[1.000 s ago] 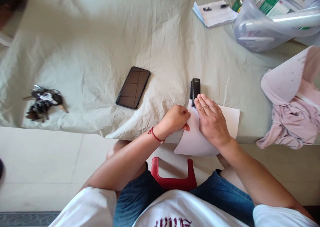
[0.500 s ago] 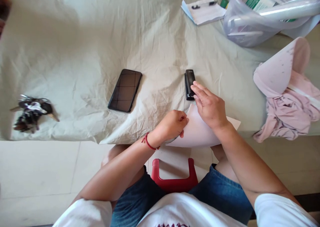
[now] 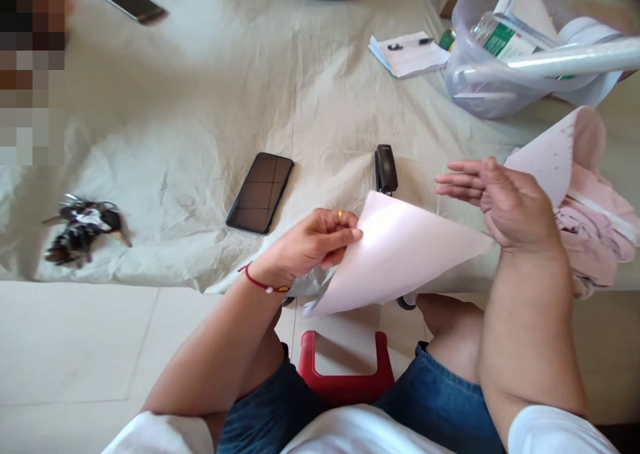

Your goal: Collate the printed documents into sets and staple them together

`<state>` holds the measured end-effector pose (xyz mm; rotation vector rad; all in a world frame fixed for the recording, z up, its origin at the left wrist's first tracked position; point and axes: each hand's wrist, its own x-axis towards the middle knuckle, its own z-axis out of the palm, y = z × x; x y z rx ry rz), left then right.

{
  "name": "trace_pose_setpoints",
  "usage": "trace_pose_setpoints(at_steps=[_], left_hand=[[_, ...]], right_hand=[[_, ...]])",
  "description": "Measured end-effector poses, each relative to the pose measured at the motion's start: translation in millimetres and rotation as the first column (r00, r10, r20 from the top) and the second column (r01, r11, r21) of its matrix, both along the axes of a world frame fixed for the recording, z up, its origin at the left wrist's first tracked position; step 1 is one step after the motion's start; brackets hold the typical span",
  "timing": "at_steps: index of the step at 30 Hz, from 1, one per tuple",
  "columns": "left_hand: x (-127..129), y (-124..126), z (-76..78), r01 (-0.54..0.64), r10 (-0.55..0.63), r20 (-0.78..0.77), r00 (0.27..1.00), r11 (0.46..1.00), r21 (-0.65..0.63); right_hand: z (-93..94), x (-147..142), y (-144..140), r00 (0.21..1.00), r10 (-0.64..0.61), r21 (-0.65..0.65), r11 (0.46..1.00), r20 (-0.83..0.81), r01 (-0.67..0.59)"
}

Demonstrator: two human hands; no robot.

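Note:
My left hand (image 3: pixel 325 237) pinches the left edge of a folded sheet of pale paper (image 3: pixel 400 244), thumb on top. The paper is tilted up off the cloth at the table's near edge, its lower end hanging over my lap. My right hand (image 3: pixel 510 197) is raised to the right of the sheet, fingers stretched out and nothing in them. Just beyond the paper's top corner a black stapler (image 3: pixel 386 167) lies on the cloth, untouched by either hand. A dark phone (image 3: pixel 261 193) rests to the left.
A bunch of keys (image 3: pixel 87 224) sits far left. A second phone (image 3: pixel 133 4) is near a person at the upper left. Papers with a pen (image 3: pixel 410 57), a filled plastic basket (image 3: pixel 480 94) and a pink cloth (image 3: pixel 595 234) line the right. A red stool (image 3: pixel 345 384) is below.
My right hand has left the stapler and moved right, its fingers opening. My left hand has lifted and turned the paper up from the table. The view has shifted slightly.

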<state>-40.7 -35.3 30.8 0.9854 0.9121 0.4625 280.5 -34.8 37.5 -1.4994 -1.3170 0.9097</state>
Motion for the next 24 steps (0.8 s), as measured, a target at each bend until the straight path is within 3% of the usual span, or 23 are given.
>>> trace_pose_setpoints(at_steps=[4, 7, 10, 16, 19, 22, 24], left_hand=[[-11, 18, 1.7, -0.292, 0.293, -0.002, 0.956, 0.955, 0.051], [-10, 27, -2.2, -0.456, 0.47, -0.058, 0.881, 0.876, 0.159], [-6, 32, -9.2, -0.545, 0.575, -0.103, 0.812, 0.809, 0.222], [2, 35, -20.6, -0.658, 0.679, -0.025, 0.734, 0.72, 0.22], [5, 33, -19.3, -0.639, 0.636, 0.06, 0.769, 0.764, 0.089], [8, 30, -17.6, -0.531, 0.533, 0.137, 0.835, 0.846, -0.051], [10, 28, -19.1, -0.491, 0.502, 0.149, 0.852, 0.865, -0.103]], right_hand=[[-10.6, 6, 5, 0.977, -0.04, -0.191, 0.982, -0.21, -0.002], [-25.0, -3, 9, 0.938, 0.071, -0.218, 0.964, -0.341, -0.152], [-32.8, -14, 9, 0.934, 0.128, -0.219, 0.953, -0.333, -0.209], [-42.4, -26, 13, 0.954, -0.049, -0.188, 0.982, -0.297, -0.008], [-42.7, -27, 17, 0.958, -0.097, -0.115, 0.991, -0.27, 0.068], [-37.1, -30, 19, 0.946, -0.144, -0.087, 0.988, -0.291, 0.124], [-33.4, -33, 20, 0.925, -0.177, -0.08, 0.984, -0.336, 0.159]])
